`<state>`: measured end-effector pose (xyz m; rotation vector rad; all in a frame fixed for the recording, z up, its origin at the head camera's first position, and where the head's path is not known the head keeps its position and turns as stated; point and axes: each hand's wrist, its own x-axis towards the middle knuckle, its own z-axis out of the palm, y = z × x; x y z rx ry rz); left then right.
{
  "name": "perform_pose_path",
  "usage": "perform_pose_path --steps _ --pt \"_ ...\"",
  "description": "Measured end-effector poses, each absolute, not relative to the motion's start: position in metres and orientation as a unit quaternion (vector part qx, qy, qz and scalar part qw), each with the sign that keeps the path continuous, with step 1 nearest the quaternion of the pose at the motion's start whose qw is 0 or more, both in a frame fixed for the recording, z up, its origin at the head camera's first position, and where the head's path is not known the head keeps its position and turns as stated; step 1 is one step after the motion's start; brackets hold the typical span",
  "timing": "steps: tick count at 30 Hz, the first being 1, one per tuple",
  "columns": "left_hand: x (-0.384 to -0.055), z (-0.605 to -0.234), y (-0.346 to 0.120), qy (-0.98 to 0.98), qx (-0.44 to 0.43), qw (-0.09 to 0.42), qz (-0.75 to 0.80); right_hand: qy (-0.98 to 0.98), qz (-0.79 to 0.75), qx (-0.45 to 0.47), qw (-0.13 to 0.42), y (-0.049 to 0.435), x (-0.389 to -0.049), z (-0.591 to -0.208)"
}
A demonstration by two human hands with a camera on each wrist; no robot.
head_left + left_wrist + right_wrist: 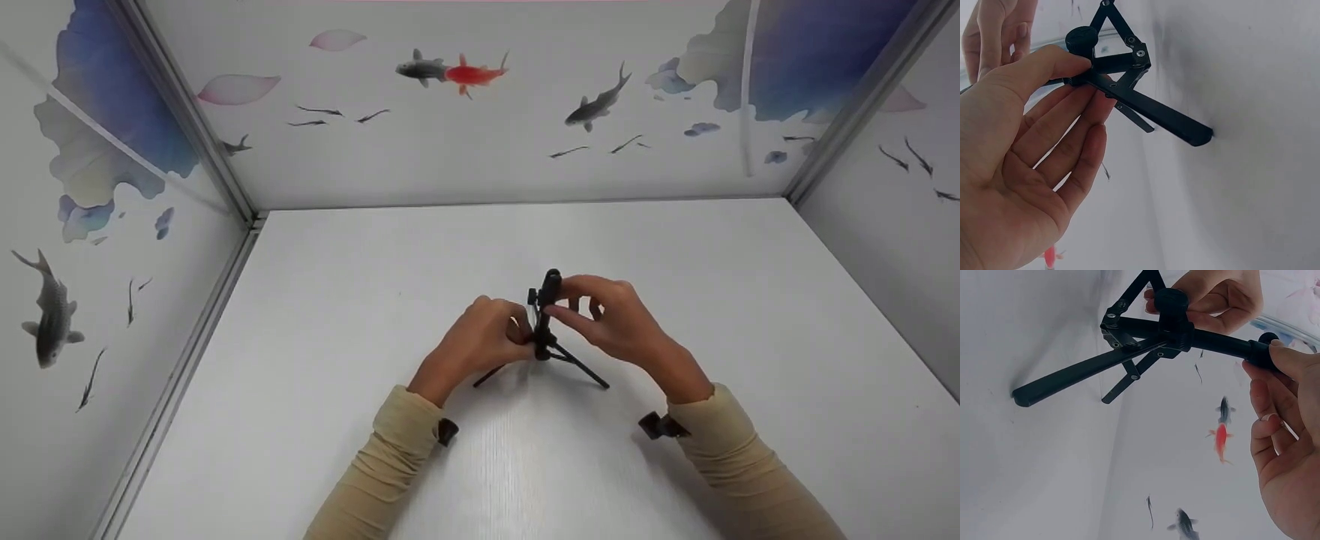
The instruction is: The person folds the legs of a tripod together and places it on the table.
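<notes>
A small black tripod stands upright on the white table with its legs spread. My left hand pinches it low down, at the hub where the legs join; in the left wrist view the thumb lies beside a round knob. Higher up, my right hand pinches the top section of the centre column between thumb and fingers. The right wrist view shows that column running from the hub to the right fingertips, with a small knob by the thumb. Part of the hub is hidden behind the left fingers.
White panels printed with fish and lotus leaves enclose the table at the back and both sides. Metal frame strips run along the left corner. Dark wrist devices sit at both beige sleeves.
</notes>
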<state>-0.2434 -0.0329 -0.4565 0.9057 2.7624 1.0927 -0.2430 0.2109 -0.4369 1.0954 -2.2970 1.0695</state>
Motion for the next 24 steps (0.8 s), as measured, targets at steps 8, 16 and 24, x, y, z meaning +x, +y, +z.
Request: perform_pose_path --steps 8,16,24 --pt "-0.2424 -0.4562 -0.0318 0.889 0.293 0.016 0.351 -0.811 0.389 0.391 0.197 0.2107 -0.2431 -0.4388" --pt "-0.2422 -0.4558 -0.0326 0.888 0.296 0.012 0.353 -0.817 0.385 0.387 0.185 0.2110 -0.2426 -0.4370" --pt "-0.2420 -0.4546 -0.0331 0.887 0.294 0.015 0.356 -0.816 0.388 0.388 0.183 0.2100 -0.2439 -0.4373"
